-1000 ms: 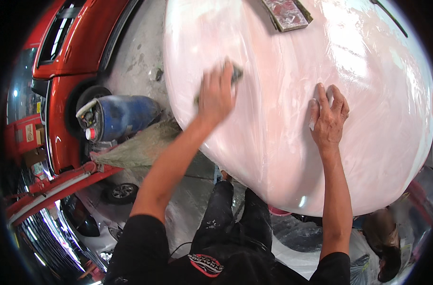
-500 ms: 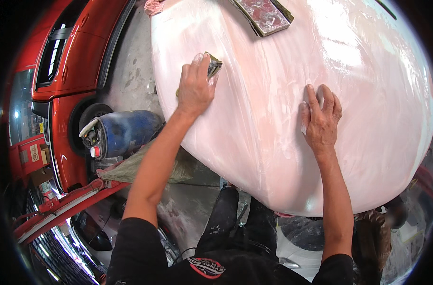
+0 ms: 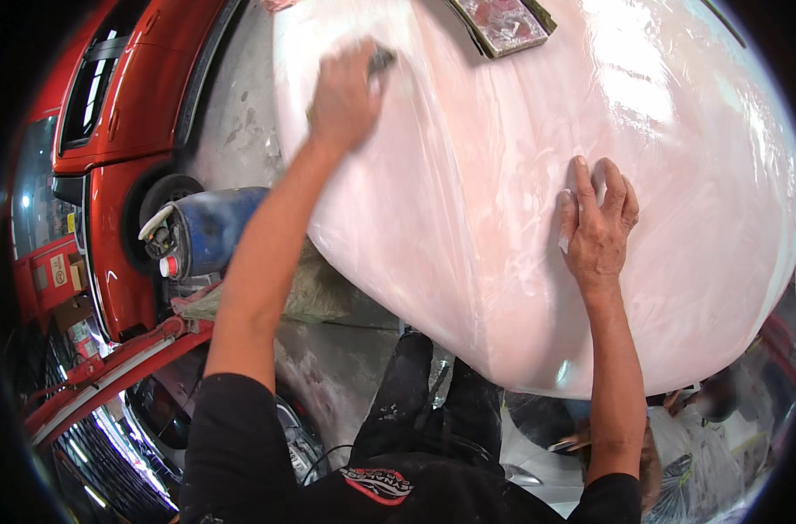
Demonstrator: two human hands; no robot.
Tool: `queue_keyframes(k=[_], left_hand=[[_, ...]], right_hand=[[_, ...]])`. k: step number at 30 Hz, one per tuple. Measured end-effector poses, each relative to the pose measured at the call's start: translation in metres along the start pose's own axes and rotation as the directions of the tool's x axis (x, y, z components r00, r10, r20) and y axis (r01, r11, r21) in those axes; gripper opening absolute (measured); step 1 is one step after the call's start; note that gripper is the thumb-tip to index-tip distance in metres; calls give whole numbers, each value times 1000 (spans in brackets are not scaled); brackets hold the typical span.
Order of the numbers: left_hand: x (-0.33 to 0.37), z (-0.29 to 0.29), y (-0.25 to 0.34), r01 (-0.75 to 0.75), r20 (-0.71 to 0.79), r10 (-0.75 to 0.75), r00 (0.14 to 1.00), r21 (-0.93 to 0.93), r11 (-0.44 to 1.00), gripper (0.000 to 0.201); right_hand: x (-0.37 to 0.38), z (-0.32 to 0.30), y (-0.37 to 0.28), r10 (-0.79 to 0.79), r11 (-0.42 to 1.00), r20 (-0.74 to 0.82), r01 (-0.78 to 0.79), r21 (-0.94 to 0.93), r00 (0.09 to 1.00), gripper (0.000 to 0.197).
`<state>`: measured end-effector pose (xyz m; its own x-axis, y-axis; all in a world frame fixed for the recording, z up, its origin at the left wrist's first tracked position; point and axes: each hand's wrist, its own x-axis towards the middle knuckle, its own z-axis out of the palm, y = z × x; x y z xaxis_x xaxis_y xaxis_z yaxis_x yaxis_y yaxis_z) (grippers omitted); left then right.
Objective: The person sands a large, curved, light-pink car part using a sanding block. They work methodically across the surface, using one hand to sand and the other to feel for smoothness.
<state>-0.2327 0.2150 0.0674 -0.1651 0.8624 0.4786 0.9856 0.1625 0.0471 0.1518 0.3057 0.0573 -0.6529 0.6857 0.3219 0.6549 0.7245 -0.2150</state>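
Head view: your left hand (image 3: 347, 96) grips a dark pad (image 3: 382, 60) on the pale panel (image 3: 494, 253) beneath both hands. Your right hand (image 3: 598, 218) rests loosely spread.

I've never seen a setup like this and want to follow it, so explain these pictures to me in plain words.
There is no machine here: these are a person's own bare hands. The view comes from a wide fisheye camera worn on the head, looking down, which is why straight edges bend near the rim.

The big pale pink-white panel is the work surface, shiny in places. Near its top edge lies a block with dark strips along its sides.

The left hand, a little blurred, has a small dark pad in its grip. The right hand holds nothing visible; its fingers rest spread on the panel.

Off to the left are a blue drum and a red vehicle.
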Motion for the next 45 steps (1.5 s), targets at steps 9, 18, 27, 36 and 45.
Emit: queue_keyframes(k=[9,18,27,36,45], left_hand=[[-40,-2,36,56,31,-54,998,-89,994,60],[44,0,-53,220,112,-227,967,70,973,50],[47,5,-97,127,108,-148,983,185,974,53],[2,-4,-65,27,79,-28,996,16,1000,56],[-29,-9,-35,-2,10,2,1000,19,1000,53]], right_hand=[[0,-5,7,3,1000,20,-3,-30,1000,49],[3,-2,-4,-35,999,13,35,10,999,50],[6,0,-4,-50,998,-6,50,28,999,51],[2,-2,3,-7,1000,12,7,0,1000,51],[3,-5,5,1,1000,28,-1,-20,1000,51]])
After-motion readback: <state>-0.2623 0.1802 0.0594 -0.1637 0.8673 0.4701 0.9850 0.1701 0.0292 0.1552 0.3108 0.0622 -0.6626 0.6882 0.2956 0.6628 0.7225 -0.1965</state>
